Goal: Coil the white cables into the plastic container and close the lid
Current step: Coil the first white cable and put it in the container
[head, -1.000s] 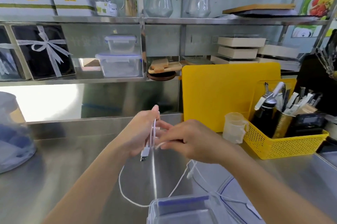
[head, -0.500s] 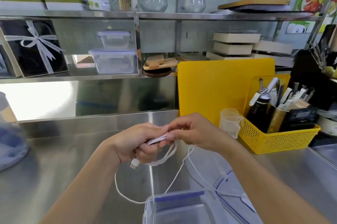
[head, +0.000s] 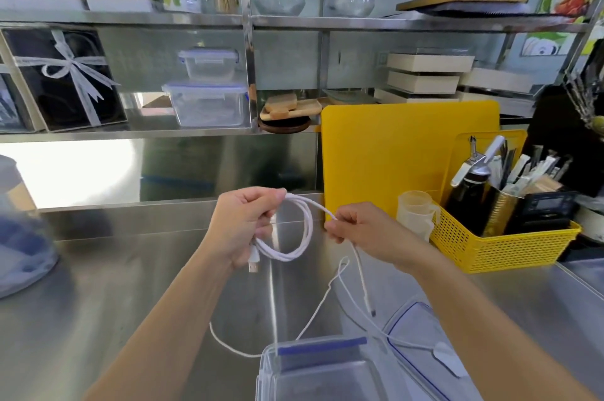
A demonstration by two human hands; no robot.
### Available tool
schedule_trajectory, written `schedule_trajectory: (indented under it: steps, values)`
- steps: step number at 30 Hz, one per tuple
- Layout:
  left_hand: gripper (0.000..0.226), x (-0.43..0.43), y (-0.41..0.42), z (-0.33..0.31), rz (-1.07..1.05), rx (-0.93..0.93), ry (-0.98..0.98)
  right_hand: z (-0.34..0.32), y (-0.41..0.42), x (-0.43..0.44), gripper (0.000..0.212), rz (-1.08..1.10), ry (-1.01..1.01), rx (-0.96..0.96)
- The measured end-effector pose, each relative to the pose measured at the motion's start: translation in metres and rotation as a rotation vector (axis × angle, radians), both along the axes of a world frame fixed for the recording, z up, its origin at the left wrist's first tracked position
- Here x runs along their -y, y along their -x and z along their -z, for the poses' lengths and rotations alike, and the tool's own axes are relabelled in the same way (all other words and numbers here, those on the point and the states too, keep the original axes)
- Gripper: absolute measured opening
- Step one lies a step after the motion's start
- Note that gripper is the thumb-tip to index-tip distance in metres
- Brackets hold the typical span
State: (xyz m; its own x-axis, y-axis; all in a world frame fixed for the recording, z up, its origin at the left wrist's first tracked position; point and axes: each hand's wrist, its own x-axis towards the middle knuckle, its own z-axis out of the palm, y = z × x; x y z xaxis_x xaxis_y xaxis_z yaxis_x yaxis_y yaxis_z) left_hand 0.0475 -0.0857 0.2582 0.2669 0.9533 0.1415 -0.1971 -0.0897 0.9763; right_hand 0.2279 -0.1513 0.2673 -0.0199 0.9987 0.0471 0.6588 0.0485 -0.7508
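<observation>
My left hand [head: 240, 227] grips a white cable [head: 305, 230] wound into a round loop of about two turns, with its USB plug hanging below the palm. My right hand [head: 362, 232] pinches the same cable just right of the loop. Its free end dangles down from my right hand above the counter. A second white cable [head: 322, 301] lies loose on the steel counter in front of the clear plastic container [head: 313, 371], which stands open at the bottom edge. The container's lid [head: 421, 328] with a blue seal lies on the counter to its right.
A yellow basket [head: 500, 245] of utensils and a small plastic measuring cup [head: 416, 212] stand at the right, before an upright yellow cutting board [head: 392, 152]. A blue-tinted covered object [head: 23, 243] sits at the far left. Shelves with boxes and jugs rise behind.
My hands have drawn apart and the cable now forms a wider round loop between them. The camera has tilted, so the container sits lower in view.
</observation>
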Motion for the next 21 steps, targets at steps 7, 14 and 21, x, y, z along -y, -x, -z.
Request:
schedule_trajectory:
  steps: [7, 14, 21]
  values:
    - [0.019, -0.009, 0.001, 0.010, -0.128, 0.068, 0.034, -0.013, -0.012, 0.011, 0.023, -0.044, 0.056, -0.442]
    - [0.023, -0.001, -0.019, 0.019, -0.059, 0.193, 0.148, -0.013, 0.016, 0.005, 0.012, -0.013, -0.218, -0.656]
    - [0.020, 0.003, -0.017, 0.021, 0.016, 0.279, 0.230, 0.035, 0.037, -0.003, 0.012, 0.214, -0.320, -0.173]
